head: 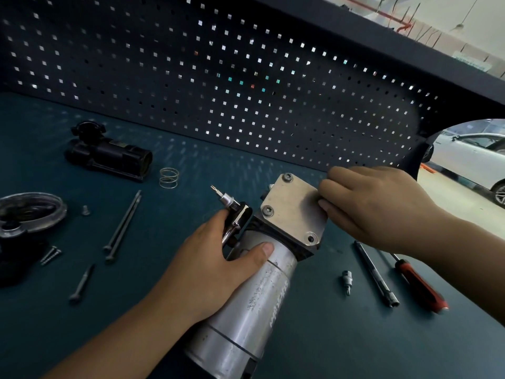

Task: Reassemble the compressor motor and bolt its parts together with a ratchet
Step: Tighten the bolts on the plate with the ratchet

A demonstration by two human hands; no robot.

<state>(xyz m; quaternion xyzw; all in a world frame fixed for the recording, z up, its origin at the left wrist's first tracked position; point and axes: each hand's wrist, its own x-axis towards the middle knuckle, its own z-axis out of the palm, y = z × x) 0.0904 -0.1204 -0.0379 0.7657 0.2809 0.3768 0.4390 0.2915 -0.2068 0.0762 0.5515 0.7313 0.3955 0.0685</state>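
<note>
At mid tabletop [328, 337] we see left hand [202, 272] clamping ratchet [236, 214] against compressor motor [254, 296], right hand [382, 212] fingers [328, 187] curled at its end plate [292, 209], hold unclear; that crowded grip may slip and roll the motor.

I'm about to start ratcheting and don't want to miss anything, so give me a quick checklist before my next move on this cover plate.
1. Silver cylindrical motor body steadied by left hand: ok.
2. Chrome ratchet with bit in that hand: ok.
3. Square grey metal cover plate flat on motor end: looks ok.
4. Top corner bolt and left corner bolt in place: ok.
5. Near corner hole: looks empty, not ok.
6. Fourth corner, under right hand: cannot tell.
</note>
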